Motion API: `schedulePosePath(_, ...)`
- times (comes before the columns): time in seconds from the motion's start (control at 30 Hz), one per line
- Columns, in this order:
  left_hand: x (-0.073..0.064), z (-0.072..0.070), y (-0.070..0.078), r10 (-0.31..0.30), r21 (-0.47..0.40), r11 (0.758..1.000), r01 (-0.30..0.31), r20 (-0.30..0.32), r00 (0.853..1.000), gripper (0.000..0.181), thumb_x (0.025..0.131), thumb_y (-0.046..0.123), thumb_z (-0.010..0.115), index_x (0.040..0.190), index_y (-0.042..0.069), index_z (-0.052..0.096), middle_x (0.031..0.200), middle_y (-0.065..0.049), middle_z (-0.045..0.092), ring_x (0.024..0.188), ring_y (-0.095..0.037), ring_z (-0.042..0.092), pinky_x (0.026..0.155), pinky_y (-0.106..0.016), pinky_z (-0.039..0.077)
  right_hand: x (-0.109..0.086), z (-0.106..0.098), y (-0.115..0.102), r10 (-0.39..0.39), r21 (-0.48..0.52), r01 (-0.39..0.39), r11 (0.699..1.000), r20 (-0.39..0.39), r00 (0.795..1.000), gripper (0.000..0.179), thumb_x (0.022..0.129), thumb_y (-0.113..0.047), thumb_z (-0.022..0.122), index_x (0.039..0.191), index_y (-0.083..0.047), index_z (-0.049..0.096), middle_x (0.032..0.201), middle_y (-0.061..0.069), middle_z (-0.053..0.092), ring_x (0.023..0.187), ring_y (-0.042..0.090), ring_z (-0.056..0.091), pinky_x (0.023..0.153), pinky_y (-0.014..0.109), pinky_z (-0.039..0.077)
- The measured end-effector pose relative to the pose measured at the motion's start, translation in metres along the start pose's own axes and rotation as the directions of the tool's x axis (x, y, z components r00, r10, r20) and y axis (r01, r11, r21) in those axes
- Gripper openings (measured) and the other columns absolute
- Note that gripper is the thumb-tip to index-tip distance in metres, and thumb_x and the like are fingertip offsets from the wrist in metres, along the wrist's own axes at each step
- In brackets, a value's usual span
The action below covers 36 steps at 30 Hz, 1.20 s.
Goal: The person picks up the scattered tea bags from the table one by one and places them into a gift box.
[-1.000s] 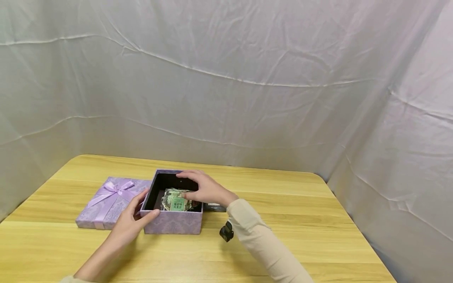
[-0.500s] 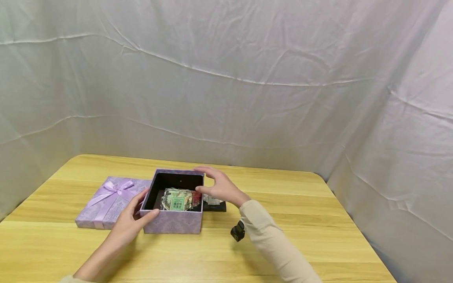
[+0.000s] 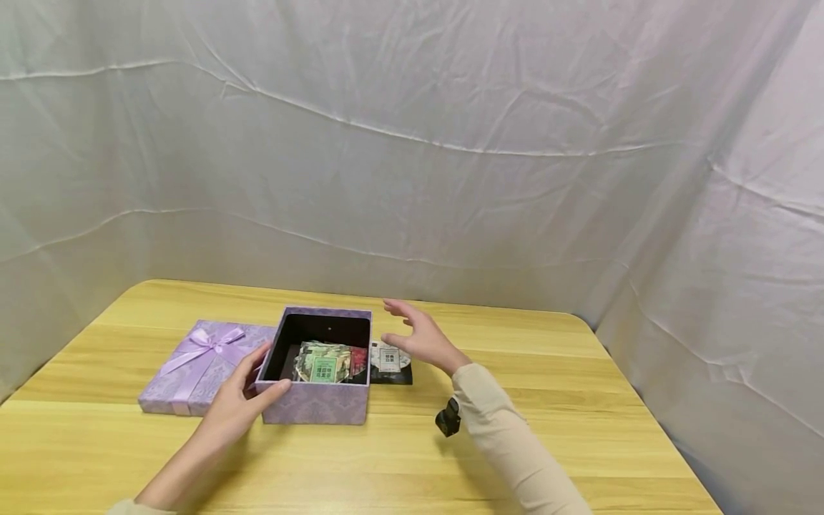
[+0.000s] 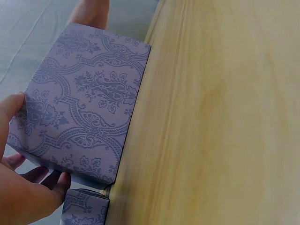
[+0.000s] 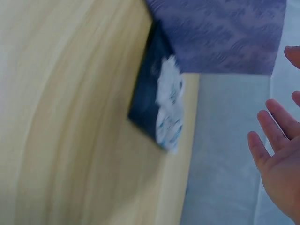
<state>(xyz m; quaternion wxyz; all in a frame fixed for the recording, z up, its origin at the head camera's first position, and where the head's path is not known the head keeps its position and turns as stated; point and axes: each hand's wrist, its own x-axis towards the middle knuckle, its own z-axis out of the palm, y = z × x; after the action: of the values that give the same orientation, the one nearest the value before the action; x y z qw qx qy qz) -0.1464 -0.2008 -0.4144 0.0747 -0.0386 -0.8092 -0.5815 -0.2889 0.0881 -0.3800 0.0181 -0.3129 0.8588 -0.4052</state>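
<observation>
An uncovered purple patterned gift box (image 3: 315,406) with a black inside stands on the table. My left hand (image 3: 237,402) grips its near left corner, thumb at the front rim and fingers along the left side; the left wrist view shows fingertips against the box wall (image 4: 84,98). Inside lie a green printed packet (image 3: 322,363) and a red one (image 3: 359,362) partly behind it. A black packet with a white label (image 3: 390,365) lies on the table against the box's right side. Over it hovers my right hand (image 3: 425,342), fingers spread and holding nothing; the right palm (image 5: 283,176) faces the box.
To the box's left lies its purple lid (image 3: 206,357) with a ribbon bow, close behind my left hand. A small black device (image 3: 448,418) is at my right wrist. Pale cloth (image 3: 412,179) hangs behind the wooden table (image 3: 553,400).
My right hand has drawn out of the box, empty, and moved right past its rim. The black packet beside the box has come into fuller view. My left hand stays on the box.
</observation>
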Motion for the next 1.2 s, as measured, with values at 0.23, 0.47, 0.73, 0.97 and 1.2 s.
schedulePosePath(0.23, 0.0, 0.0, 0.0, 0.009, 0.0, 1.0, -0.009, -0.006, 1.0, 0.074, 0.094, 0.015, 0.065, 0.152, 0.001, 0.023, 0.146, -0.031, 0.034, 0.119, -0.043, 0.05, 0.083, -0.013, 0.041, -0.006, -0.003, 0.02, 0.095, -0.049, -0.091, 0.995, 0.072, 0.993, 0.069, 0.085, -0.02, 0.072, 0.146, -0.01, 0.041, 0.147, 0.006, 0.044, 0.134, 0.029, 0.037, 0.108, 0.046, 0.031)
schedulePosePath(0.47, 0.0, 0.0, 0.0, 0.007, -0.004, 1.0, -0.007, -0.004, 1.0, 0.074, 0.094, 0.016, 0.065, 0.152, 0.002, 0.022, 0.146, -0.031, 0.033, 0.119, -0.041, 0.049, 0.083, -0.011, 0.041, -0.011, -0.002, 0.031, 0.16, -0.088, -0.147, 0.985, 0.173, 0.972, 0.08, 0.077, -0.017, 0.079, 0.147, -0.009, 0.04, 0.15, 0.01, 0.039, 0.136, 0.033, 0.034, 0.108, 0.054, 0.028)
schedulePosePath(0.73, 0.0, 0.0, 0.0, 0.013, -0.002, 1.0, -0.013, -0.007, 1.0, 0.074, 0.094, 0.015, 0.065, 0.152, 0.0, 0.022, 0.146, -0.031, 0.033, 0.119, -0.041, 0.049, 0.084, -0.011, 0.04, -0.014, 0.006, 0.036, 0.218, -0.121, -0.191, 0.974, 0.274, 0.937, 0.097, 0.069, -0.014, 0.087, 0.15, -0.011, 0.034, 0.151, 0.01, 0.036, 0.136, 0.032, 0.034, 0.108, 0.053, 0.027)
schedulePosePath(0.97, 0.0, 0.001, 0.0, 0.014, -0.011, 1.0, -0.014, -0.006, 1.0, 0.073, 0.094, 0.014, 0.065, 0.152, 0.001, 0.022, 0.146, -0.031, 0.034, 0.119, -0.041, 0.049, 0.083, -0.012, 0.042, -0.016, 0.008, 0.038, 0.221, -0.134, -0.189, 0.973, 0.298, 0.929, 0.1, 0.067, -0.011, 0.088, 0.151, -0.011, 0.033, 0.151, 0.012, 0.036, 0.136, 0.033, 0.033, 0.11, 0.051, 0.025)
schedulePosePath(1.2, 0.0, 0.001, 0.0, 0.007, -0.006, 1.0, -0.007, -0.004, 1.0, 0.074, 0.094, 0.015, 0.065, 0.152, 0.001, 0.022, 0.147, -0.031, 0.033, 0.118, -0.043, 0.05, 0.082, -0.013, 0.042, -0.017, 0.01, 0.044, 0.207, -0.146, -0.169, 0.975, 0.295, 0.933, 0.098, 0.068, -0.013, 0.088, 0.15, -0.008, 0.034, 0.148, 0.014, 0.039, 0.133, 0.033, 0.037, 0.11, 0.049, 0.027)
